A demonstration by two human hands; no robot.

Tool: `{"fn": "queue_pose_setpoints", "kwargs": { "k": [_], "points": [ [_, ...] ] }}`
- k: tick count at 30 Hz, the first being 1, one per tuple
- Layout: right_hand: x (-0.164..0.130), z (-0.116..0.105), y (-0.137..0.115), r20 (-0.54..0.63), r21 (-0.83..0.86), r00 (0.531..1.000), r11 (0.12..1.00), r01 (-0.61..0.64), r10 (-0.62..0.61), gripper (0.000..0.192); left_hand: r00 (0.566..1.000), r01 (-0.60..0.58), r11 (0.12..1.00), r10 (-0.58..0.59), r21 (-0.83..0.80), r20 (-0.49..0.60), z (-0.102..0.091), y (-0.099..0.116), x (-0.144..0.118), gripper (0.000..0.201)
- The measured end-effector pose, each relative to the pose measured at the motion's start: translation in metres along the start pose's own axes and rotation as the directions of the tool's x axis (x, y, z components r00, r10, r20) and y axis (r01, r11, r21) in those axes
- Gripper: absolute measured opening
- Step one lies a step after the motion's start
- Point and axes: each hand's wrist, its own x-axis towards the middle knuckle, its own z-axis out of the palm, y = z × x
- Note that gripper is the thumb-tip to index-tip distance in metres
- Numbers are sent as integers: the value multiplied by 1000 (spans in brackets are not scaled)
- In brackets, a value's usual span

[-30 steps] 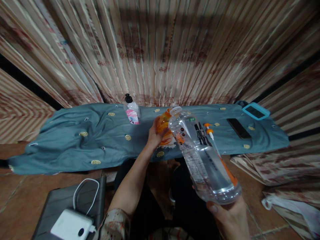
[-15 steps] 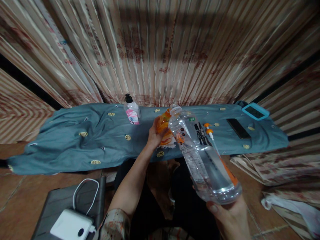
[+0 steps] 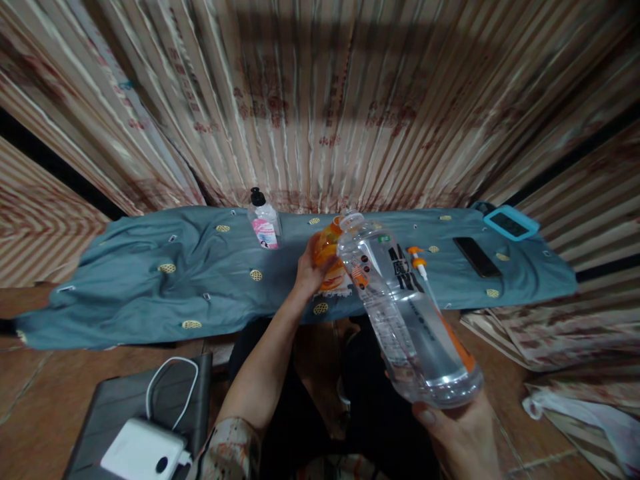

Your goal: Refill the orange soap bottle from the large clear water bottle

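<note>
Gripping an orange bottle [image 3: 326, 251], the left hand [image 3: 310, 268] was above the middle of the blue-green cloth [image 3: 135, 267], its fingers curled around the bottle's side. The right hand [image 3: 457, 430] held a large clear bottle [image 3: 400, 310] near the base, tilted so that its neck was right by the orange bottle's top; whether the two touched could not be told. A pump [image 3: 418, 261] showed just beyond the clear bottle. Farther right lay a phone [image 3: 477, 257], and a black-topped bottle [image 3: 265, 228] stood to the left.

Home-like nook, patterned curtains [image 3: 310, 80], tiled floor [image 3: 55, 393]
</note>
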Motion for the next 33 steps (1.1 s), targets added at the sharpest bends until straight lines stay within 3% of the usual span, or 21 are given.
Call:
{"fn": "queue_pose_setpoints", "kwargs": {
  "k": [3, 9, 21, 25, 33],
  "points": [
    [2, -6, 6, -6, -18, 1000, 1000, 2, -3, 95, 1000, 0, 1000, 0, -16, -6, 0, -1, 0, 65],
    [3, -7, 5, 1, -68, 999, 997, 49, -49, 79, 1000, 8, 1000, -8, -23, -4, 1, -2, 1, 66],
    [2, -2, -1, -3, -138, 994, 985, 108, -109, 82, 1000, -19, 1000, 19, 9, -12, 0, -4, 2, 61],
    [3, 0, 0, -3, -89, 996, 992, 91, -92, 78, 1000, -15, 1000, 15, 8, -20, 0, -4, 2, 64],
    [0, 4, -8, 5, -113, 998, 992, 55, -55, 92, 999, -28, 1000, 28, -2, -16, 0, -5, 2, 63]
  ]
}}
